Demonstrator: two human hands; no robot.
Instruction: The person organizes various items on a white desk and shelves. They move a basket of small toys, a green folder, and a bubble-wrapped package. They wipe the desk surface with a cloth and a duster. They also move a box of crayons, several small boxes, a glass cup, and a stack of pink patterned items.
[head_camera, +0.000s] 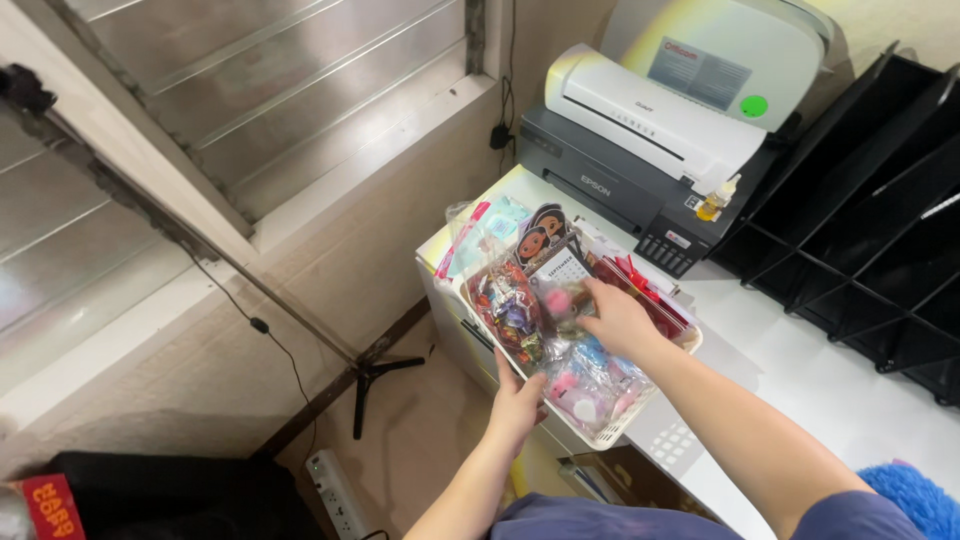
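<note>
Basket (640, 425) overhang is our worry: the white basket of plastic-wrapped trinkets sits at the near-left edge of the white tabletop (850, 390), so a slip could tip it to the floor. Our left hand (518, 400) closes its fingers on its near rim; our right hand (618, 318) reaches in, fingers curled loosely over the packets (510, 310), gripping nothing we can see. Printer (620, 170) and black trays (870, 210) crowd the far side.

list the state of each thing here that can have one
white basket: full of small packets, at the table edge
left hand: gripping the basket's near rim
right hand: reaching in among the packets
printer: lid down
laminator: resting on the printer
</note>
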